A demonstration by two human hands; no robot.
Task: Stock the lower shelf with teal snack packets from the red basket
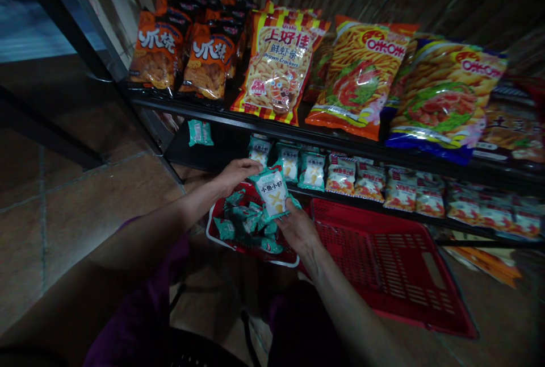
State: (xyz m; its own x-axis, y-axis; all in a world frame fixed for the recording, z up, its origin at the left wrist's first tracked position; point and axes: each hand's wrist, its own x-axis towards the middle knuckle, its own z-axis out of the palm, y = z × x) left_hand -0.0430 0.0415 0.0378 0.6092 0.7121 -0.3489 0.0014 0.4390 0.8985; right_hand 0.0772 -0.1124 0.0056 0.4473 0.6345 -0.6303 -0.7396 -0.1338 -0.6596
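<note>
Teal snack packet [272,194] stands upright between both hands, just above the small red basket [238,249] of like packets and in front of the lower shelf [426,217]. Left hand [235,176] pinches its top edge, and right hand [298,230] grips its bottom corner. It looks light, puffy and crinkly, probably slick, so the flat sealed edges seem the surest hold.

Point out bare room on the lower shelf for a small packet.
Bare shelf shows between the lone teal packet and the teal packet row. The large red basket is bare too. Crowded: the top shelf bags, the red-and-white packets rightwards, and the small basket below the held packet in the left hand and right hand.
</note>
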